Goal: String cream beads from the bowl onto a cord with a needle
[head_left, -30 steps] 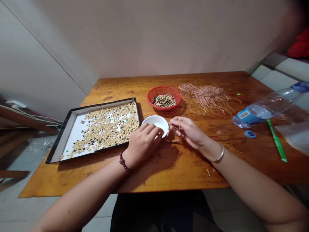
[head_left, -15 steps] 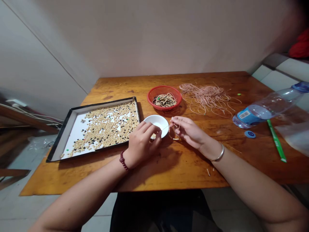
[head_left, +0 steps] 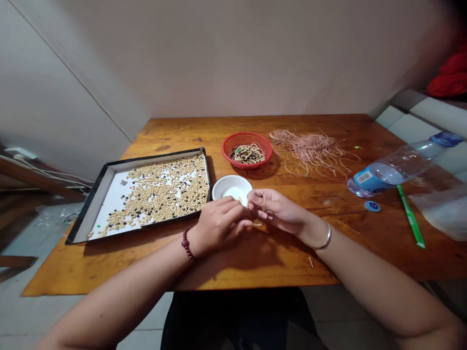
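My left hand [head_left: 221,224] and my right hand [head_left: 277,211] meet at their fingertips just in front of a small white dish [head_left: 232,187], which holds a few pale beads. Both hands pinch a thin tan cord [head_left: 262,201] that carries some beads; the exact grip is partly hidden by my fingers. To the left of my left hand lies a black-rimmed tray [head_left: 113,200] spread with pale and dark beads. A red plastic basket [head_left: 233,160] of beads stands beyond the dish, beside a tangled pile of pinkish cords [head_left: 310,148].
All this stands on a wooden table [head_left: 270,265], with a plastic water bottle [head_left: 383,176], a blue bottle cap [head_left: 372,206] and a green strip [head_left: 411,216] at the right. A clear plastic bag [head_left: 441,214] lies at the far right edge.
My hands have drawn together, closing the gap between them, and have moved slightly nearer me. The dish's inside and its beads now show more. The view has shifted slightly.
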Tool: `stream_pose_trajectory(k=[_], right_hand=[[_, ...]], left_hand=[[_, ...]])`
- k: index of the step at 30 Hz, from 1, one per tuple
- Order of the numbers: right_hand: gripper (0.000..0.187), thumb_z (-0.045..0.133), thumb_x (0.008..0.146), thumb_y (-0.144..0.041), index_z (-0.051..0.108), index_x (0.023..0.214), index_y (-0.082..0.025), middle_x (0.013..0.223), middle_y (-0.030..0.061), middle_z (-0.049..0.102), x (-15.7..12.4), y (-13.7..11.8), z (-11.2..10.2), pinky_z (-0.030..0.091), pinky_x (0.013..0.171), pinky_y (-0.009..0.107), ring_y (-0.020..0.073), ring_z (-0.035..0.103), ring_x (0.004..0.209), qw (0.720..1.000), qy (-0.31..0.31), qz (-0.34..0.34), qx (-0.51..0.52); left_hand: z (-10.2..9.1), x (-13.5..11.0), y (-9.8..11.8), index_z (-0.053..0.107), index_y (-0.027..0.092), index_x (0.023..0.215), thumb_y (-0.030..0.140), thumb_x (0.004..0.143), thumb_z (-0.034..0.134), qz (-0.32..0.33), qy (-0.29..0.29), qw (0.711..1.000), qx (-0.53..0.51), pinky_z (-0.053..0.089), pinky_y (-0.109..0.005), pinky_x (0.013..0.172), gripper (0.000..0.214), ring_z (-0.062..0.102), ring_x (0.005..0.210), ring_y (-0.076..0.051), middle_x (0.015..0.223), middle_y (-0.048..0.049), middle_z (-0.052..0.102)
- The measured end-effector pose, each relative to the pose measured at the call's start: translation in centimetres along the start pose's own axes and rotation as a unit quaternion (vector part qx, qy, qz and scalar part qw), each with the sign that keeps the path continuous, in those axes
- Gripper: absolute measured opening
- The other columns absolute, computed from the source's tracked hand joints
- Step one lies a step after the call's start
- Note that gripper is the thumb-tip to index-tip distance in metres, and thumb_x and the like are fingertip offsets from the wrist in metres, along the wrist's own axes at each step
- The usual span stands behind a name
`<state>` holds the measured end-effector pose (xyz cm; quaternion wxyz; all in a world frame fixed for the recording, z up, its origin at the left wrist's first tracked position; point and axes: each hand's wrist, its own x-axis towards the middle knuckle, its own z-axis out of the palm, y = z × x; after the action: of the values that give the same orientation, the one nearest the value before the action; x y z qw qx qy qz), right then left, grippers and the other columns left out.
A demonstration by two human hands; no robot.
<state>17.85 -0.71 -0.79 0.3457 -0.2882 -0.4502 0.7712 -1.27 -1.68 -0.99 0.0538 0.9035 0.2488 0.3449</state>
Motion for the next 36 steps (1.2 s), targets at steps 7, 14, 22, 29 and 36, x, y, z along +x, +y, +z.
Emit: stream_pose_trajectory(k=[7, 14, 22, 29, 36], right_hand=[[0.031, 0.067, 0.081, -0.045, 0.057, 0.075, -0.015, 0.054, -0.0066, 0.045, -0.03, 0.01, -0.12, 0.02, 0.044, 0.02, 0.0043, 0.026, 0.044, 1.0, -0.025, 0.008, 0.016], [0.03, 0.063, 0.085, -0.043, 0.059, 0.076, -0.015, 0.048, -0.0076, 0.04, 0.13, 0.38, -0.41, 0.023, 0.045, 0.019, 0.0051, 0.029, 0.044, 0.999, -0.026, 0.007, 0.021], [0.029, 0.064, 0.084, -0.043, 0.058, 0.076, -0.016, 0.051, -0.0079, 0.038, 0.17, 0.31, -0.38, 0.022, 0.043, 0.018, 0.0046, 0.025, 0.044, 1.0, -0.012, 0.006, 0.008], [0.035, 0.067, 0.079, -0.049, 0.057, 0.075, -0.015, 0.052, -0.0074, 0.04, 0.42, 0.52, -0.15, 0.016, 0.043, 0.021, 0.0051, 0.025, 0.045, 0.999, 0.025, -0.019, -0.032], [0.037, 0.067, 0.078, -0.05, 0.058, 0.074, -0.014, 0.051, -0.0068, 0.043, 0.45, 0.58, 0.22, 0.021, 0.047, 0.022, 0.0054, 0.03, 0.045, 0.994, 0.072, -0.051, -0.066]], left_hand=[[0.06, 0.09, 0.06, 0.054, 0.018, 0.102, 0.025, 0.095, 0.042, -0.141, 0.077, 0.986, -0.036, 0.048, -0.027, 0.07, 0.016, 0.061, 0.078, -0.016, 0.089, -0.0061, 0.066], [0.37, 0.3, -0.11, 0.06, 0.02, 0.108, 0.023, 0.091, 0.054, -0.154, 0.05, 0.986, -0.036, 0.049, -0.025, 0.071, 0.019, 0.061, 0.077, -0.013, 0.093, -0.0039, 0.068], [0.27, 0.29, -0.43, 0.064, 0.019, 0.088, 0.021, 0.088, 0.058, -0.109, 0.084, 0.987, 0.079, 0.048, -0.03, 0.073, 0.006, 0.059, 0.079, -0.017, 0.083, -0.0034, 0.068], [-0.02, 0.25, -0.03, 0.062, 0.019, 0.084, 0.022, 0.084, 0.062, -0.051, 0.107, 0.99, 0.079, 0.048, -0.028, 0.067, 0.003, 0.059, 0.072, -0.015, 0.077, -0.0026, 0.067], [0.04, 0.07, 0.1, 0.063, 0.02, 0.089, 0.02, 0.081, 0.067, 0.015, 0.098, 0.99, 0.096, 0.048, -0.024, 0.064, 0.009, 0.058, 0.065, -0.012, 0.072, 0.0, 0.069]])
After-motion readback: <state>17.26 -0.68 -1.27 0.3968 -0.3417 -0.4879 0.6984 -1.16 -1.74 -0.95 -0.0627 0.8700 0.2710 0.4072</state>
